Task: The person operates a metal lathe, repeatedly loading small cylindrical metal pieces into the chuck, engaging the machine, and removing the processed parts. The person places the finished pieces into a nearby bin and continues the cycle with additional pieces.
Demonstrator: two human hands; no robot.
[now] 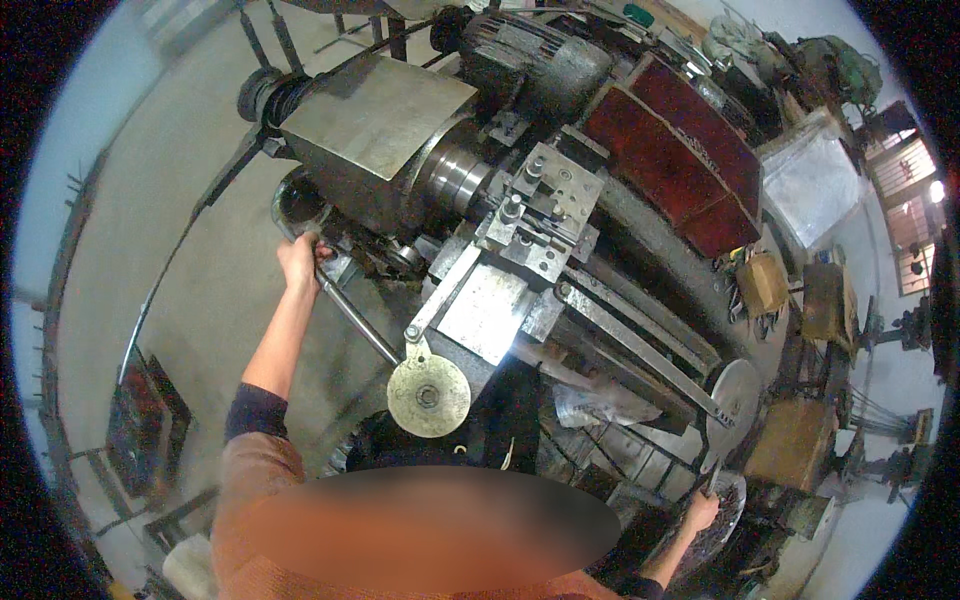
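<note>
Grey workshop floor (215, 170) flanks a lathe-like machine (385, 110), the left hand (300, 260) curled around a steel rod (357, 316) at its near left, the right hand (702, 511) gripping a small handle (713, 479) beneath the disc (738, 393) at right; steady, even pressure from both seems wise.

The tool block (562, 190) is set right of the spindle (457, 178), a motor (540, 58) behind. One disc (428, 385) is mounted before the block, a second disc (738, 393) farther right, near the right hand (702, 511).

A pale bluish wall (80, 125) borders the grey floor (120, 270), with bright barred windows (910, 160) far right
</note>
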